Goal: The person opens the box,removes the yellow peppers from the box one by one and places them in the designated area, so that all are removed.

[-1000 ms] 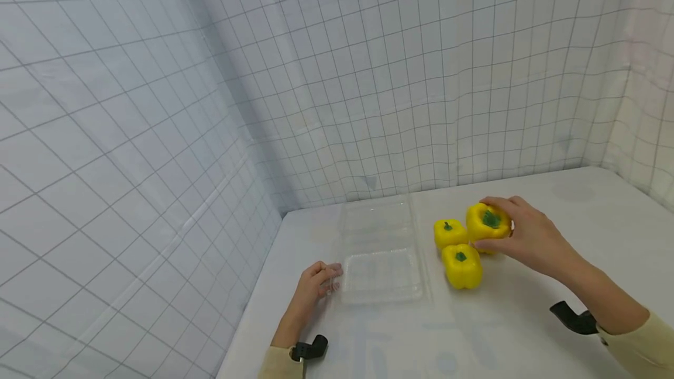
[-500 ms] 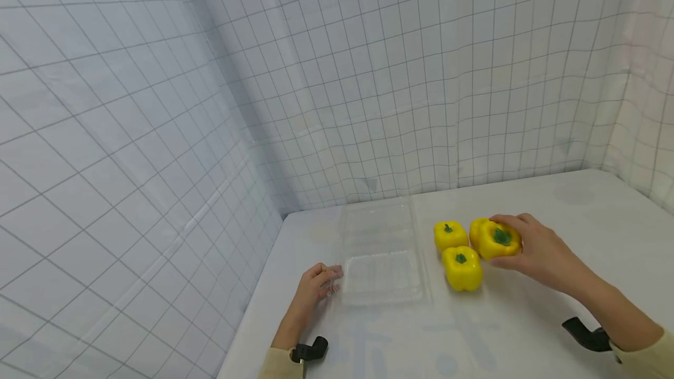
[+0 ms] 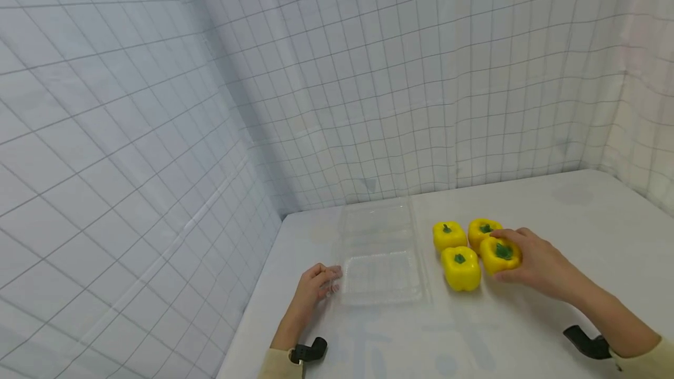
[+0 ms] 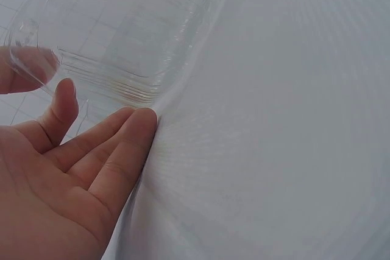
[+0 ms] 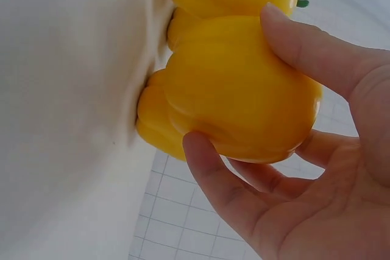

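My right hand (image 3: pixel 532 259) grips a yellow bell pepper (image 5: pixel 244 83) by its sides, thumb on one side and fingers on the other. This pepper is low beside three other yellow bell peppers (image 3: pixel 461 268), its green stem tilted toward me. My left hand (image 3: pixel 316 285) is at the near left edge of a clear plastic container (image 3: pixel 381 276). In the left wrist view its fingertips (image 4: pixel 143 123) lie against the container's lower side, close to the table, while another finger shows through the clear plastic. The container lies opened out, two shallow halves side by side.
The white table (image 3: pixel 568 215) runs back to a hanging white sheet (image 3: pixel 411 75) with a grid of dark lines. Another such sheet (image 3: pixel 131 162) slopes along the left. A black wrist mount (image 3: pixel 585 344) juts from the right wrist, close over the table.
My right hand has brought its pepper down and toward me, from over the back right pepper to a spot in front of it. The left hand and container stay put.
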Action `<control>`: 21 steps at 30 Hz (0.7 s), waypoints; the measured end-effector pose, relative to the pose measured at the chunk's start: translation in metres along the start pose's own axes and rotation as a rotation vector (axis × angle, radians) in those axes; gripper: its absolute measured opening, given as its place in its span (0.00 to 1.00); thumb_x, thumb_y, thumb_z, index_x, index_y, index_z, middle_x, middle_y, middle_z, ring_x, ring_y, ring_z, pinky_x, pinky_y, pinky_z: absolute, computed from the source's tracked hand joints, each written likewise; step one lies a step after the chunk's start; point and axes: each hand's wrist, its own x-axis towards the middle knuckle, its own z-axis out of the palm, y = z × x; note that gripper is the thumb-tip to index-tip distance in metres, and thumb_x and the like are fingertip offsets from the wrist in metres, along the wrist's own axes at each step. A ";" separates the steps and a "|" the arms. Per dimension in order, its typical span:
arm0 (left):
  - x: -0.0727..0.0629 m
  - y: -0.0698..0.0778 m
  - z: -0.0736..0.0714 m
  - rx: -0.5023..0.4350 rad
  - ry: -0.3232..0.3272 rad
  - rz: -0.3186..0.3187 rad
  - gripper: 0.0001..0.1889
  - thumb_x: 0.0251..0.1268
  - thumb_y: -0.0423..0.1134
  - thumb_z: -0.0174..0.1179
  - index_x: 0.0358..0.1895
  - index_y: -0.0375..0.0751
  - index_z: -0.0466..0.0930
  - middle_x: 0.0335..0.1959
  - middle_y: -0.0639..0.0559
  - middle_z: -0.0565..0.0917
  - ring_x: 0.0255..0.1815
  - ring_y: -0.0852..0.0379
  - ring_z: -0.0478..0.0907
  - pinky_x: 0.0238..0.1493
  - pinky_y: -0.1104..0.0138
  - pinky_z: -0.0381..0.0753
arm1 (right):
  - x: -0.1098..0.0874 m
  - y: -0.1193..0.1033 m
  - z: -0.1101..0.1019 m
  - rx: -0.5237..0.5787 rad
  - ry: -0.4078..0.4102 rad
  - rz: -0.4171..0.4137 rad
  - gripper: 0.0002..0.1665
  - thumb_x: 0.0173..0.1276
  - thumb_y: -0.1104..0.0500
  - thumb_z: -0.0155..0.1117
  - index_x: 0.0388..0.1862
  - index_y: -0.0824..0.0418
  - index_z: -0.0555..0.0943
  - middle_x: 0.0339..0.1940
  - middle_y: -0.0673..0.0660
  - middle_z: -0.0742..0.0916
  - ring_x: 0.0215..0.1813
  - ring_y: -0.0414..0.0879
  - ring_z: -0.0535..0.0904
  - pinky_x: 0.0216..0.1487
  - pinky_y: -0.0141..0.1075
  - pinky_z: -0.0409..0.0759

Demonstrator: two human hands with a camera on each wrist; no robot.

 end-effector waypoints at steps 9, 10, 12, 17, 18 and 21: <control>0.004 -0.001 0.002 -0.002 -0.023 0.013 0.17 0.73 0.40 0.58 0.38 0.25 0.70 0.63 0.38 0.79 0.64 0.45 0.75 0.52 0.63 0.82 | -0.004 0.012 0.010 0.005 -0.042 0.017 0.51 0.47 0.43 0.83 0.67 0.61 0.73 0.54 0.68 0.78 0.50 0.64 0.77 0.46 0.66 0.77; 0.003 -0.002 0.002 0.000 -0.025 0.009 0.16 0.73 0.40 0.58 0.38 0.25 0.71 0.63 0.38 0.79 0.64 0.45 0.75 0.52 0.62 0.82 | -0.005 0.012 0.011 0.005 -0.050 0.022 0.51 0.47 0.43 0.83 0.67 0.61 0.73 0.53 0.68 0.78 0.50 0.63 0.77 0.45 0.65 0.77; 0.002 -0.003 0.002 0.004 -0.028 0.000 0.16 0.72 0.40 0.58 0.38 0.26 0.71 0.63 0.38 0.79 0.64 0.45 0.75 0.53 0.61 0.82 | -0.007 0.013 0.013 0.006 -0.058 0.024 0.51 0.47 0.43 0.83 0.67 0.61 0.72 0.53 0.67 0.78 0.49 0.62 0.77 0.46 0.64 0.78; 0.003 0.001 -0.001 -0.005 -0.009 0.006 0.16 0.72 0.39 0.58 0.38 0.24 0.70 0.62 0.38 0.79 0.64 0.44 0.75 0.53 0.60 0.81 | -0.002 0.011 0.014 0.017 -0.049 -0.004 0.51 0.49 0.43 0.82 0.68 0.61 0.71 0.52 0.66 0.79 0.48 0.58 0.78 0.47 0.62 0.79; 0.004 0.003 -0.001 -0.003 -0.007 0.010 0.17 0.72 0.39 0.58 0.39 0.24 0.70 0.63 0.38 0.79 0.64 0.44 0.75 0.53 0.60 0.82 | 0.000 0.011 0.013 0.019 -0.050 -0.006 0.51 0.49 0.43 0.82 0.68 0.61 0.71 0.52 0.66 0.79 0.49 0.59 0.78 0.47 0.62 0.79; 0.005 0.005 -0.002 -0.004 -0.007 0.011 0.17 0.72 0.40 0.58 0.40 0.23 0.70 0.63 0.39 0.79 0.65 0.45 0.75 0.53 0.61 0.82 | 0.002 0.010 0.011 0.024 -0.064 -0.003 0.52 0.50 0.42 0.82 0.69 0.61 0.70 0.53 0.67 0.79 0.50 0.60 0.77 0.47 0.63 0.78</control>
